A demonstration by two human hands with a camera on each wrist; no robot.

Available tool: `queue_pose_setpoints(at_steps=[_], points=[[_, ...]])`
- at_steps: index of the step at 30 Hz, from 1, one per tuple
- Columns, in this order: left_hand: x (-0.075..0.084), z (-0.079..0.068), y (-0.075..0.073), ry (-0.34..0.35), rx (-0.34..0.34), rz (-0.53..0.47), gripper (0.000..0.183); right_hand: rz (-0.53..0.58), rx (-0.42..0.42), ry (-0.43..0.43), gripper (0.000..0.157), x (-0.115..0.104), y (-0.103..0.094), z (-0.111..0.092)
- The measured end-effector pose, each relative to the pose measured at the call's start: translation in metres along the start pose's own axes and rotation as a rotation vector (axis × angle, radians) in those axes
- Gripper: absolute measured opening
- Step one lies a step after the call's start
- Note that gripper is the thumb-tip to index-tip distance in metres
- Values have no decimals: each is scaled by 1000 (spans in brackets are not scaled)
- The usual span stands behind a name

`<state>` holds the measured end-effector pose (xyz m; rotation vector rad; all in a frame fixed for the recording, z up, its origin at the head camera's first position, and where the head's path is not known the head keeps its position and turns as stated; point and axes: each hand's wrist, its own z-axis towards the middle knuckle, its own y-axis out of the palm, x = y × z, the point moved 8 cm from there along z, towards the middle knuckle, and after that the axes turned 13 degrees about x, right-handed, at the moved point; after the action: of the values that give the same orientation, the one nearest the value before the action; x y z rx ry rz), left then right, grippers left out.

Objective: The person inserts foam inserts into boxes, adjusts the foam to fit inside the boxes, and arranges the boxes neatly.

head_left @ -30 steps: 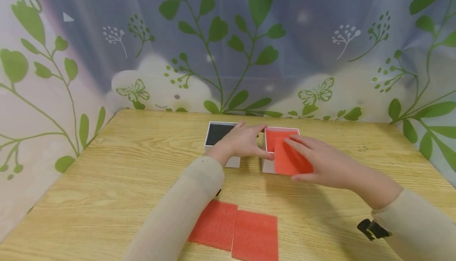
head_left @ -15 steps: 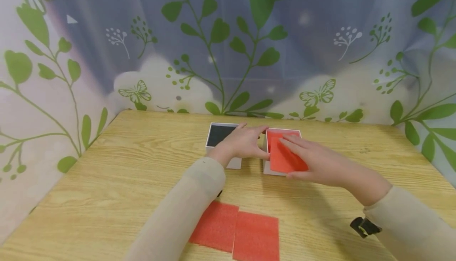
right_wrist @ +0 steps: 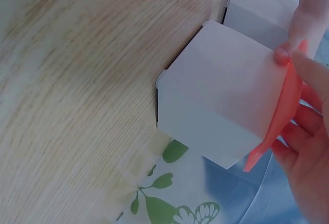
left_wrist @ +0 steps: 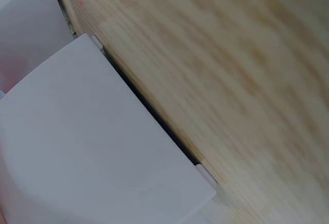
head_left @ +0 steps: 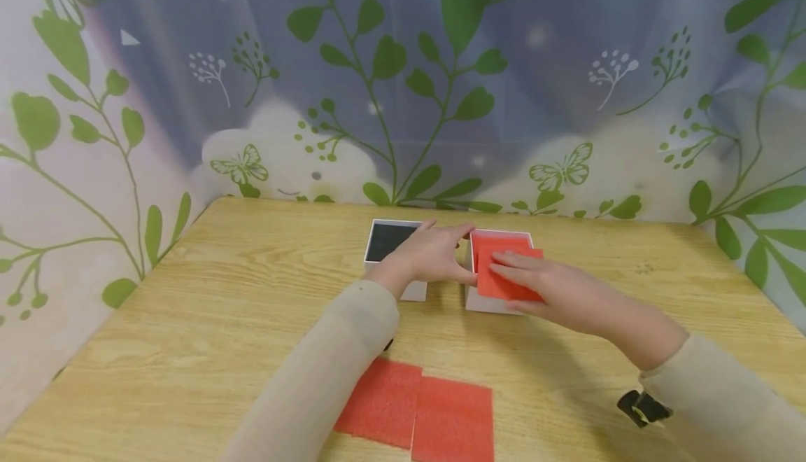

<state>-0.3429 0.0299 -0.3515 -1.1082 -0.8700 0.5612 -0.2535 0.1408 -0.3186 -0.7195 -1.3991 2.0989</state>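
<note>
Behind everything I have a hanging curtain point(head_left: 403, 98), blue and cream, printed with green leaves and butterflies. Below it spreads the wooden table point(head_left: 220, 322), its grain plain to me from both wrist cameras as well. Two cream sleeves come in from my end, the left sleeve point(head_left: 315, 378) and the right sleeve point(head_left: 724, 399).

Near the back of the table stand two white, open-topped boxes side by side with a gap between them. The right box point(head_left: 488, 303) has a red layer point(head_left: 504, 241) showing inside it. The left box point(head_left: 414, 292) is black inside, and I can't tell whether that is a lining or contents. From the left wrist I get mostly a white box wall.

My right hand point(head_left: 560, 290) pinches a red sheet point(head_left: 499, 289), fingers laid across its top and thumb at its near edge. My left hand point(head_left: 428, 252) reaches past the left box and holds the right box by its left side, thumb at the near corner and forefinger at the far one.

The pinched sheet lies over the right box's opening, overhanging the near and right rims, and from the right wrist it looks bowed. Nearer me, two more red sheets point(head_left: 452, 420) lie on the table, edges meeting. Smallest is a black strap point(head_left: 644, 408) on the right sleeve.
</note>
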Motion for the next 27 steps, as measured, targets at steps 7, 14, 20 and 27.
queue_pose_setpoints(at_steps=[7,14,20,27], points=[[0,0,0,-1,-3,13,92,6,23,-18,47,-5,-2,0],[0,0,2,-4,-8,20,94,-42,70,-45,43,-8,-1,0],[-1,1,3,-2,-3,21,93,-77,123,-60,43,-8,-1,-2],[0,1,0,3,17,18,97,-48,88,13,47,-2,3,-6]])
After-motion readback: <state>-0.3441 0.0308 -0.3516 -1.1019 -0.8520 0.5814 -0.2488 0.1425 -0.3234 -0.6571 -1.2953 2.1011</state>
